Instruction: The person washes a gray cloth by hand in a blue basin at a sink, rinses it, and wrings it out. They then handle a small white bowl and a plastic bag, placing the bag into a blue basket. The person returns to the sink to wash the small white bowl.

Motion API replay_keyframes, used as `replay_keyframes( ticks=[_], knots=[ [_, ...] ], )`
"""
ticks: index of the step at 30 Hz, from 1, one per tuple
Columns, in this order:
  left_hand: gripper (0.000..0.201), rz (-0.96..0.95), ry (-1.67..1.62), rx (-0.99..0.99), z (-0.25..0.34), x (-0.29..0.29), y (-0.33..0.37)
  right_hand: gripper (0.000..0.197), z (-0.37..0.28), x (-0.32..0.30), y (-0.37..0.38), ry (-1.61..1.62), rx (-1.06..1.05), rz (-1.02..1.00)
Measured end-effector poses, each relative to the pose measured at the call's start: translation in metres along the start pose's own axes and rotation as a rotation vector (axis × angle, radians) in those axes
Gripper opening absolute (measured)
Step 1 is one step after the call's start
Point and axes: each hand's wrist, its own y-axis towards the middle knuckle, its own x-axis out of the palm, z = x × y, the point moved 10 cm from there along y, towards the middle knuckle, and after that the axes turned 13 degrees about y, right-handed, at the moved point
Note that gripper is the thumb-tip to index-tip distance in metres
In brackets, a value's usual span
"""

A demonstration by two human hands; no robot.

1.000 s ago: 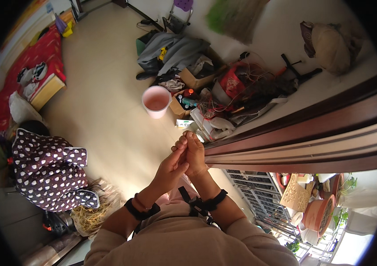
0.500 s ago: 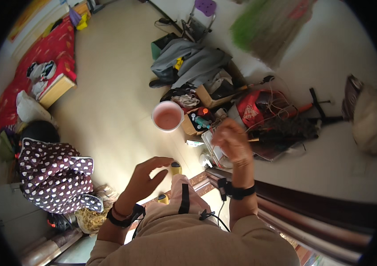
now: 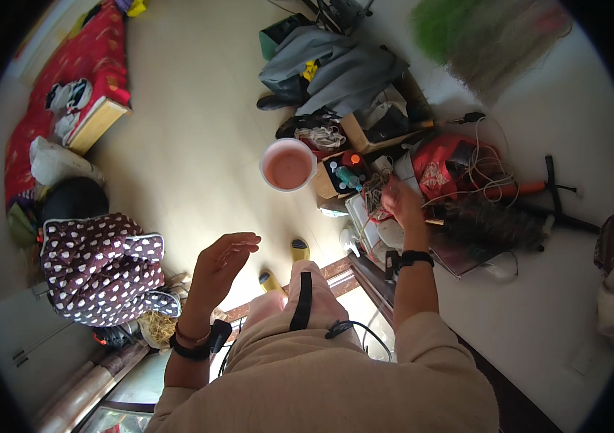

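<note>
Pink bucket (image 3: 287, 169) stands ahead, between left grip (image 3: 224, 263), loosely open and empty, and half-curled right grip (image 3: 403, 204), contents unclear; touching it would require reaching forward.

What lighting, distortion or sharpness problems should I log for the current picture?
Head view: fisheye bending, with a dark border swallowing the corners; head view: floor unevenly lit, brighter by the yellow shoes; head view: green-and-brown bristles soft and smeared; head view: left hand readable, right hand harder to separate from clutter.
</note>
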Motion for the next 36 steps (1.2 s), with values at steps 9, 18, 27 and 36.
replay_keyframes(
  ticks=[9, 18, 27, 36],
  knots=[
    [0.023, -0.166, 0.018, -0.042, -0.029, 0.002, 0.052, 0.013, 0.092, -0.002, 0.030, 0.100, 0.202, 0.118],
    [0.022, -0.364, -0.111, -0.132, -0.109, -0.018, 0.205, 0.013, 0.209, 0.086, 0.142, -0.251, 0.336, 0.066],
    [0.023, -0.251, -0.090, -0.416, -0.275, -0.041, 0.309, 0.037, 0.362, 0.144, 0.423, -0.881, 0.098, -0.085],
    [0.026, -0.248, -0.117, -0.567, -0.389, -0.016, 0.352, 0.040, 0.395, 0.142, 0.503, -1.358, 0.083, 0.055]
  ],
)
